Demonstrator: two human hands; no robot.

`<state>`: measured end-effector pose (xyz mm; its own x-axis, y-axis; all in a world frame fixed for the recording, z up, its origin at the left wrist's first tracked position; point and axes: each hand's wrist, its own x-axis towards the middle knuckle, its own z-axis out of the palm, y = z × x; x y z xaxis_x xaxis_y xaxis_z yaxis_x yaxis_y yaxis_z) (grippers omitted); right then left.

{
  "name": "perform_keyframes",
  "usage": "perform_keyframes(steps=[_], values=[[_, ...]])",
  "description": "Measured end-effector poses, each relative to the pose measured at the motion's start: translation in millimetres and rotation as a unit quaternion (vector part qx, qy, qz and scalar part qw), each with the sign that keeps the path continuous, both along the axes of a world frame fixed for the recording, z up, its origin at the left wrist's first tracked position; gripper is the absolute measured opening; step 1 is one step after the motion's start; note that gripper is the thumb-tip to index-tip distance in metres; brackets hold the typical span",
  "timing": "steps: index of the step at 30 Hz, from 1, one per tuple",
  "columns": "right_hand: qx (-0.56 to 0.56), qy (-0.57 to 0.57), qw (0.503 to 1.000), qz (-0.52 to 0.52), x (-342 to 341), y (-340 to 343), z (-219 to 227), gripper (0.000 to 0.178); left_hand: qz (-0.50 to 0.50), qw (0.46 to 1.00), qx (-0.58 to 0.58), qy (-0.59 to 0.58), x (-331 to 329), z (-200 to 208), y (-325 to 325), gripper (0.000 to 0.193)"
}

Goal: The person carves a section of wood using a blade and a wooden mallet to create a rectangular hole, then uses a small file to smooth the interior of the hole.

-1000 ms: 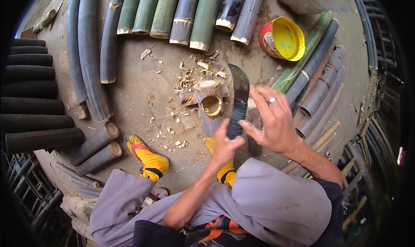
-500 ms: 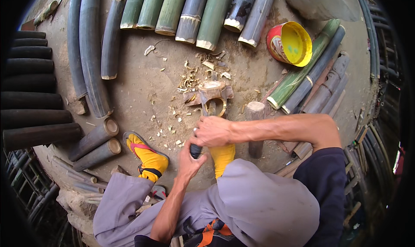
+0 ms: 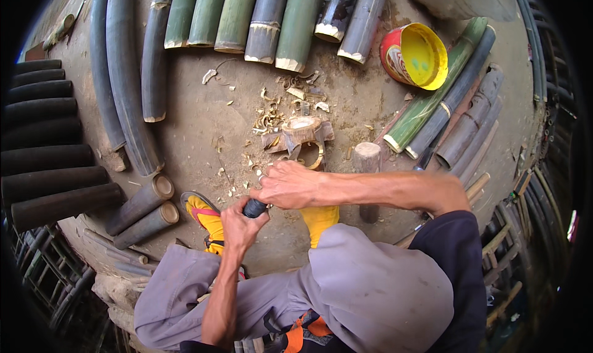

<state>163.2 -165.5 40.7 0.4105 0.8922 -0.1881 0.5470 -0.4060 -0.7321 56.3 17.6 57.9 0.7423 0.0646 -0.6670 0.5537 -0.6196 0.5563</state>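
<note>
My left hand (image 3: 242,224) is closed around the black handle (image 3: 254,208) of what looks like a knife. Above and to its right, my right hand (image 3: 290,185) is wrapped over the same tool, hiding most of it. A grey strip like its blade (image 3: 296,152) shows past the right knuckles. It lies against a cut bamboo ring (image 3: 317,159), whose lower part is behind my hand. Just beyond stands a wooden block (image 3: 302,125) with a pale, worn top. Under my right wrist is my yellow-covered foot (image 3: 321,221).
Curled bamboo shavings (image 3: 267,115) litter the ground around the block. An upright wooden stump (image 3: 367,158) stands right of my hand. Green and dark bamboo poles (image 3: 301,28) lie across the far side. A red tin with yellow inside (image 3: 420,56) sits at far right; more poles (image 3: 441,99) lie below it.
Both hands have shifted left with the tool, and its handle has swung out to the left. My left hand has also risen slightly. The ring and block stay in place.
</note>
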Motion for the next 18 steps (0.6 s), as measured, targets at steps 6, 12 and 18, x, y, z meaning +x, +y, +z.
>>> perform_keyframes(steps=[6, 12, 18], values=[[0.11, 0.03, 0.972, -0.206, 3.5, -3.2, -3.0, 0.026, -0.27, 0.956, 0.117, 0.002, 126.0, 50.8, 2.2, 0.029], [0.022, 0.011, 0.999, -0.046, -6.8, -3.4, -0.3, 0.029, -0.051, 0.996, 0.051, 0.043, 31.8, 17.8, -1.6, 0.039], [0.135, 0.047, 0.957, -0.251, 6.6, -7.7, 7.1, 0.027, -0.332, 0.931, 0.147, -0.036, 142.5, 57.9, -4.5, 0.031]])
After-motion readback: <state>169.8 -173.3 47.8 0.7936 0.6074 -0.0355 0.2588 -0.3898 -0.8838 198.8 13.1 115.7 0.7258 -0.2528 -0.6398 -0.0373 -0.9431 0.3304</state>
